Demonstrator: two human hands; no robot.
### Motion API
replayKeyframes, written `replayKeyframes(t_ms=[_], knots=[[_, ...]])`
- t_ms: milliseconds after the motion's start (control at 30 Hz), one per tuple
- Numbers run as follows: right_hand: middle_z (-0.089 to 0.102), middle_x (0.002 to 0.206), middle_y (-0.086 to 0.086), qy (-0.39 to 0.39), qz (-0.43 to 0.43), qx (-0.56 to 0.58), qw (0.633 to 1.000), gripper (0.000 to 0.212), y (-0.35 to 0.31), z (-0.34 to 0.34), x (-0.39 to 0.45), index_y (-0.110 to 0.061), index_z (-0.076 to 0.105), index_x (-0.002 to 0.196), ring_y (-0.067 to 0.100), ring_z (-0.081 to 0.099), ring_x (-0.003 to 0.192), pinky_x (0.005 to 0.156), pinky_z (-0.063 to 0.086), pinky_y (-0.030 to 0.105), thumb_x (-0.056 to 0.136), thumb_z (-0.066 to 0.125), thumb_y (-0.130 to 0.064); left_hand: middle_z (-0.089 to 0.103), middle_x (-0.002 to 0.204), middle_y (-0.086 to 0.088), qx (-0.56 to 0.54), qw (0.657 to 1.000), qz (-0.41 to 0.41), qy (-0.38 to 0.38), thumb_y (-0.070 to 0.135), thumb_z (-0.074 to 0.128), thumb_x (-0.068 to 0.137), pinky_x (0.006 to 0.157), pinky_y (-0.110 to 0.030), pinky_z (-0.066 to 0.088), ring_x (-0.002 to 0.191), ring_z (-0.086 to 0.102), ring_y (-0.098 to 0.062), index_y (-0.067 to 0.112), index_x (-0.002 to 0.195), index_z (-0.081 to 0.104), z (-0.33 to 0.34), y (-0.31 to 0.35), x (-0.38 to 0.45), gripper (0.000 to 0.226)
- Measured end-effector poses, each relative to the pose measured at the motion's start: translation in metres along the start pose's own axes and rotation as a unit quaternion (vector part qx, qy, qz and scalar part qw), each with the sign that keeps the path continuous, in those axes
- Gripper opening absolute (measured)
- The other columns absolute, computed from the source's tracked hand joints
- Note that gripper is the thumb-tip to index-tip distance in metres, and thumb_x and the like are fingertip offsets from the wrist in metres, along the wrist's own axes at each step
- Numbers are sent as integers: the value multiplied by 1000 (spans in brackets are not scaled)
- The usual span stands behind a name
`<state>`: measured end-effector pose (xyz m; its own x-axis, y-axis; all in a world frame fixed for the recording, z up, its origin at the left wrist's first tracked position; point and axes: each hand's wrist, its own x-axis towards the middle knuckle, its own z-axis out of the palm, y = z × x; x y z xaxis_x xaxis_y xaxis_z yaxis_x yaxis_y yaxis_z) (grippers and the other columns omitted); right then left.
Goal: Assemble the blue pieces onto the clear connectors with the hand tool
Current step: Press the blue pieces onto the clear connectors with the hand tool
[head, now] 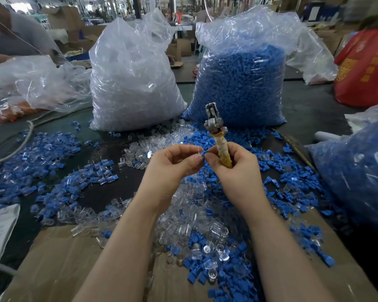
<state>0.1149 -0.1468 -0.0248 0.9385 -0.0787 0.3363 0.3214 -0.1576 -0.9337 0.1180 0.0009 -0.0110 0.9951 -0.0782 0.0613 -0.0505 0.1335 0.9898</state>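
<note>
**Mating a blue piece to a clear connector above the desk**

A busy workshop lies behind a dark desk [109, 188] strewn with parts, where 2 tall plastic sacks stand: the sack of clear connectors [133, 83] on the left and the sack of blue pieces [240, 88] on the right. Loose blue pieces [52, 153] and loose clear connectors [190, 227] lie heaped all around, some on a cardboard sheet [59, 253] at the near edge.

Both hands meet above the heap. The left hand [172, 162] has its fingers narrowed to a pinch on a small clear connector [198, 149]. The right hand [236, 168] pinches a blue piece [206, 153] at its fingertips and grips the hand tool [218, 138] upright in its curled fingers, metal head pointing up.

To do this well, the 2 parts probably need squaring up before pressing; whether they are seated yet cannot be told.
</note>
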Motion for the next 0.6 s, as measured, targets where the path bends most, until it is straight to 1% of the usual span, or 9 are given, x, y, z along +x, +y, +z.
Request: replayKeyframes(t_ms=[67, 133, 233, 333, 400, 467, 600], knots=[[54, 59, -9, 3, -2, -4, 1000, 11, 0, 1, 0, -18, 64, 80, 2, 44, 54, 52, 43, 17, 89, 70, -15, 76, 87, -7, -12, 1000, -1, 5, 3, 70, 84, 75, -22, 56, 83, 71, -17, 11, 96, 73, 0, -1, 0, 15], [53, 59, -11, 10, -7, -7, 1000, 11, 0, 2, 0, -16, 64, 81, 3, 43, 53, 52, 42, 18, 89, 71, -15, 76, 89, -9, -19, 1000, -1, 6, 3, 71, 83, 76, -23, 56, 86, 72, -18, 11, 96, 74, 0, -2, 0, 16], [53, 58, -11, 17, -13, -11, 1000, 11, 0, 3, -1, -15, 63, 80, 1, 43, 52, 52, 42, 18, 89, 71, -16, 76, 93, -9, -21, 1000, 1, 3, 13, 76, 71, 80, -24, 56, 90, 72, -19, 14, 97, 75, 0, -1, 0, 26], [52, 57, -12, 18, -13, -18, 1000, 10, 1, 3, -1, -14, 63, 81, 0, 41, 50, 49, 39, 15, 89, 70, -15, 76, 92, -9, -16, 1000, 6, 7, 18, 78, 62, 78, -22, 55, 87, 71, -16, 17, 96, 76, 1, -1, -1, 33], [53, 56, -13, 16, -11, -17, 1000, 9, 1, 3, -1, -16, 64, 82, 0, 41, 50, 49, 39, 15, 90, 69, -16, 76, 90, -7, -6, 1000, 12, 18, 15, 80, 66, 76, -21, 55, 85, 71, -14, 17, 95, 77, 3, -1, -1, 29], [52, 56, -11, 12, -6, -11, 1000, 8, 2, 3, -1, -17, 66, 83, 1, 41, 50, 48, 39, 17, 91, 68, -17, 77, 89, -6, 11, 999, 18, 32, 7, 79, 74, 76, -21, 56, 83, 71, -13, 17, 94, 77, 4, -1, 0, 23], [56, 60, -9, 2, -7, -12, 1000, 5, 3, 3, -1, -18, 67, 86, 1, 44, 52, 51, 43, 16, 91, 68, -17, 76, 91, -9, 13, 999, 17, 49, 2, 76, 78, 84, -29, 59, 85, 71, -16, 18, 93, 77, 3, 1, -1, 22]])
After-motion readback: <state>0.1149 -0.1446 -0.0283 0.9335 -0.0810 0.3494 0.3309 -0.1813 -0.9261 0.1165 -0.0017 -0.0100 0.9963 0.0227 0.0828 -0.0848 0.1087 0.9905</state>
